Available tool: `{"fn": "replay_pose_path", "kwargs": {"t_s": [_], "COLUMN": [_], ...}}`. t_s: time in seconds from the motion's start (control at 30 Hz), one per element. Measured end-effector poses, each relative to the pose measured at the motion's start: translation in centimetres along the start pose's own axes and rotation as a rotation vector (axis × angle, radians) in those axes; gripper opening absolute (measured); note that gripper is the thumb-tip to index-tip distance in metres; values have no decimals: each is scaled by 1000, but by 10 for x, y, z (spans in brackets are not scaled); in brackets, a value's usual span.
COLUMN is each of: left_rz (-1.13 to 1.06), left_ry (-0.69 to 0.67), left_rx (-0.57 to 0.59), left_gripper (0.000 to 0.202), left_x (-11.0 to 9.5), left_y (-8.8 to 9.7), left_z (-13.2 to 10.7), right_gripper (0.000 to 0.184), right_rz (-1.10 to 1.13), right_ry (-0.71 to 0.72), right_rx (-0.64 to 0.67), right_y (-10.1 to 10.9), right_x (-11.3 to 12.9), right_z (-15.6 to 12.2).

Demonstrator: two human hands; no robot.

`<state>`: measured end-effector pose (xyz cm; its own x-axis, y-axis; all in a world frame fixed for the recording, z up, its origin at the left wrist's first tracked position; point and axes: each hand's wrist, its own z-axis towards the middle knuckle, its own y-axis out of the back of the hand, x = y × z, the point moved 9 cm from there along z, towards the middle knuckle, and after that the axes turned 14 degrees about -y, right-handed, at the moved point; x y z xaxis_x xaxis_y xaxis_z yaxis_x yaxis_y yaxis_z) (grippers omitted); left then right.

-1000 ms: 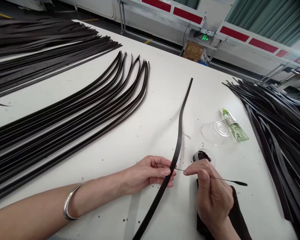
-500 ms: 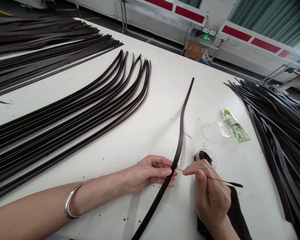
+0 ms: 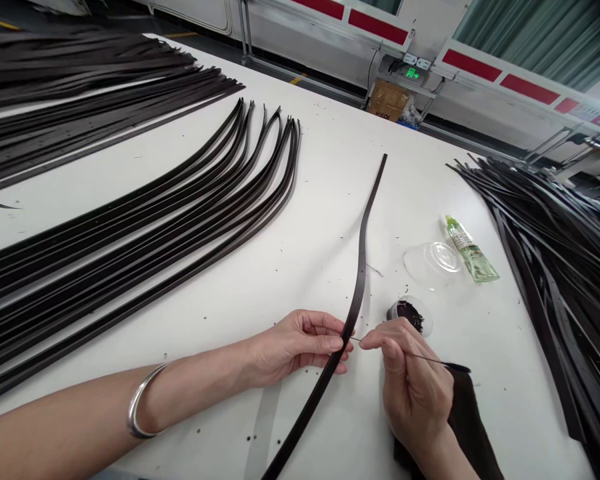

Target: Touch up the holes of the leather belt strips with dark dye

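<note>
My left hand (image 3: pixel 297 348) grips a long, narrow, dark leather strap (image 3: pixel 363 267) from the side, its fingertips curled against the strap's edge. The strap curves away up the white table (image 3: pixel 300 220), and its lower end runs off the bottom of the view. My right hand (image 3: pixel 415 383) pinches a thin wire-like applicator (image 3: pixel 410 353) with a black tip (image 3: pixel 460 367). The applicator's fine end reaches the strap's edge next to my left fingers. A small cup of dark paste (image 3: pixel 409 316) stands just beyond my right hand.
Several long dark straps (image 3: pixel 130 247) lie in curved rows on the left, with more (image 3: pixel 80 87) beyond them. A heap of straps (image 3: pixel 555 267) fills the right. A transparent plastic lid (image 3: pixel 433 265), a green-labelled bottle (image 3: pixel 470 252) and a dark cloth (image 3: pixel 473 417) lie nearby.
My right hand has shifted left toward the strap, carrying the applicator with it. My left hand and the strap have stayed nearly still.
</note>
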<state>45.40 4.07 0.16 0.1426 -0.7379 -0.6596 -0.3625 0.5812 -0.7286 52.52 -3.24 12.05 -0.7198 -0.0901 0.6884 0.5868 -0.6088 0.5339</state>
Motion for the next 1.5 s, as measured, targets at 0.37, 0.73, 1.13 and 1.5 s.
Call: {"fn": "replay_pose_path", "kwargs": {"t_s": [0.37,0.73,1.13,1.5], "left_rz": [-17,-18,-56,-29], "left_ry": [2,9,1,20], "left_rx": [9,-8,3,-10], "left_gripper": [12,15,12,16], "left_x": [2,3,5,7], "left_y": [2,2,4,7], "left_z": [-1,-1,0,-1], "right_gripper": [25,23,24,24], "right_rz": [-26,-46,-51,-8], "right_ry": [-2,-18,3,-58], "right_rx": [3,-1,15,35], "right_y": [-1,0,-4,-4], "right_x": [0,0,3,-4], "right_z": [-2,-2,-1,-5]}}
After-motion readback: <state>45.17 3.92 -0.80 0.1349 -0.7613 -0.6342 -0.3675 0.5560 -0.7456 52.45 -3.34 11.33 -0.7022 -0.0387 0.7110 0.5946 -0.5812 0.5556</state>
